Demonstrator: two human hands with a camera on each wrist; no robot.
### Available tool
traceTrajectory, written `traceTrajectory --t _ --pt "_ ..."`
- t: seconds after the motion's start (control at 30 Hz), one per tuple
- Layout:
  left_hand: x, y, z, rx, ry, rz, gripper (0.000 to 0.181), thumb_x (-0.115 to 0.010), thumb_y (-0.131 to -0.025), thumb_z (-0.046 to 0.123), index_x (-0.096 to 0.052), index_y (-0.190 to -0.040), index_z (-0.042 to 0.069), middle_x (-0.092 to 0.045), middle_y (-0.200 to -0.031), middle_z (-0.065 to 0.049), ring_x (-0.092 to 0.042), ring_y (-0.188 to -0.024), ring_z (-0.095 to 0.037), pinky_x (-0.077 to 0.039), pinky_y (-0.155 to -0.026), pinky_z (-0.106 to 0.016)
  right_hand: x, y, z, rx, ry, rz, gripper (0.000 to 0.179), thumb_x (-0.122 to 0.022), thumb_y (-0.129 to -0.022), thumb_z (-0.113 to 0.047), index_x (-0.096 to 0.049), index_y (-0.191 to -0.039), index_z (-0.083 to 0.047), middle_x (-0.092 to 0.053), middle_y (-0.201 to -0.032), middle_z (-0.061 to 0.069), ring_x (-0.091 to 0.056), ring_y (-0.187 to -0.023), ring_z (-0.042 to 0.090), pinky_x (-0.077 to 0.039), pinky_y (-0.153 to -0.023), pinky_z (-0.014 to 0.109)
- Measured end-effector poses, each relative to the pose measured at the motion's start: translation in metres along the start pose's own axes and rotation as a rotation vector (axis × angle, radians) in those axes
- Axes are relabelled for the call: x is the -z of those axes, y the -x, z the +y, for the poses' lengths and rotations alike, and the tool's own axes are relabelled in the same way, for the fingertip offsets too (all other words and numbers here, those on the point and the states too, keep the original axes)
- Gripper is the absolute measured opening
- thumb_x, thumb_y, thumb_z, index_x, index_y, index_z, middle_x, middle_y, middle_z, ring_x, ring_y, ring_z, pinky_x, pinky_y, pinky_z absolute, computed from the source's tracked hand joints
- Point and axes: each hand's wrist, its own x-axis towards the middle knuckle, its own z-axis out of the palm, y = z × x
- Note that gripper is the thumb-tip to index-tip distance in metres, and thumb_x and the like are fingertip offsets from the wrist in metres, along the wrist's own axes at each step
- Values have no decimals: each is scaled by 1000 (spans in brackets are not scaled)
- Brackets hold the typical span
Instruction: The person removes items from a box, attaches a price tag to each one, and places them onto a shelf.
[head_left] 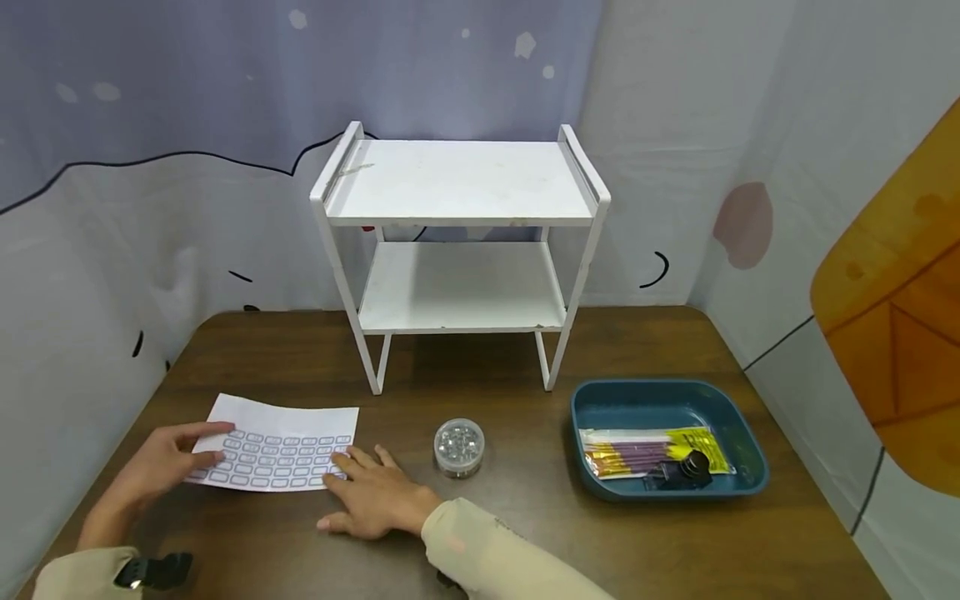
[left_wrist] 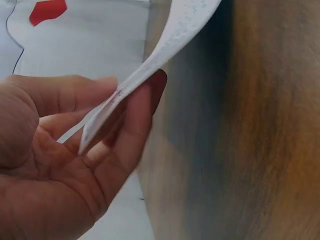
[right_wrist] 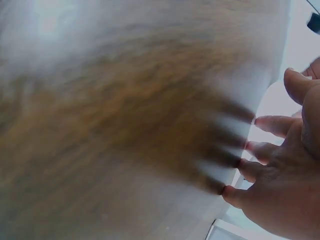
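A white sheet of printed labels (head_left: 281,450), with rows of small blue-edged boxes, lies at the left of the table. My left hand (head_left: 168,458) pinches its left edge between thumb and fingers; in the left wrist view the paper (left_wrist: 172,37) bends upward from that grip. My right hand (head_left: 375,492) is palm down with fingers spread, its fingertips over the sheet's lower right corner. From the right wrist view, the fingertips (right_wrist: 231,192) come down at the tabletop. Just right of this hand stands a round clear container (head_left: 459,447) with small shiny pieces inside.
A teal tray (head_left: 735,492) on the right holds a pack of purple and yellow sticks (head_left: 630,450) and a small dark bottle (head_left: 686,469). A white two-tier rack (head_left: 461,179) stands at the back of the wooden table (head_left: 540,525). Printed curtains (head_left: 450,67) hang behind.
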Motion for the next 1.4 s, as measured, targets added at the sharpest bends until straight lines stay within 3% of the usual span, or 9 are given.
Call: traceTrajectory --t 0.07,0.13,0.23,0.4,0.63,0.77,0.83,1.07,1.4 --pt "-1 1 4 -11 -25 30 46 -70 -86 1 -59 -129 -13 -47 -137 -43 -53 -115 -46 -43 -70 -14 3 1 1 -6 -35 -5 63 -40 -99 -64 -40 -152 -32 -26 -165 -6 -19 -154 16 -22 -124 46" --pt "-1 4 9 -32 -55 84 44 -70 -84 -2 -61 -126 -12 -50 -133 -43 -60 -102 -28 -43 -68 -14 6 3 1 -12 -76 0 62 -41 -99 -63 -40 -152 -32 -27 -165 -5 -21 -154 16 -23 -123 46" --pt "0 9 19 -92 -97 165 42 -71 -81 -5 -64 -122 -11 -56 -126 -41 -50 -86 4 -39 -63 -11 12 9 2 -4 -147 28 62 -43 -100 -60 -38 -154 -30 -30 -164 -2 -23 -153 16 -27 -122 46" --pt "6 21 47 -176 -83 245 41 -71 -82 -7 -64 -123 -11 -66 -106 -34 -42 -70 10 -38 -52 -17 30 22 2 65 -291 164 61 -46 -102 -52 -37 -155 -23 -36 -161 3 -32 -150 19 -33 -119 41" --pt "14 39 90 -206 55 343 42 -72 -85 -4 -65 -127 -5 -60 -79 18 -52 -61 3 -41 -47 -20 61 48 2 166 -533 400 50 -55 -102 -36 -49 -146 -13 -60 -139 3 -57 -127 10 -43 -105 19" --pt "18 51 110 -270 148 369 47 -74 -83 -6 -71 -125 16 -60 -81 28 -54 -62 4 -41 -49 -16 80 64 1 222 -674 545 41 -63 -98 -23 -59 -134 -5 -70 -116 7 -64 -103 8 -48 -88 12" --pt "18 56 122 -333 189 355 51 -74 -82 -9 -72 -124 20 -63 -85 26 -57 -63 3 -43 -50 -15 89 73 1 251 -729 625 35 -67 -95 -16 -63 -127 -2 -71 -107 8 -64 -94 7 -50 -82 11" --pt "4 67 155 -517 269 220 54 -70 -80 -18 -68 -128 7 -65 -114 21 -65 -77 -1 -53 -57 -18 114 102 8 300 -723 872 22 -74 -88 -6 -71 -108 1 -68 -86 4 -56 -76 4 -49 -66 14" --pt "-29 64 194 -635 410 -28 43 -65 -89 -12 -62 -131 -1 -63 -122 12 -68 -90 -8 -60 -68 -26 109 113 26 277 -684 930 19 -80 -82 -6 -75 -101 -3 -63 -80 2 -54 -71 7 -46 -57 18"
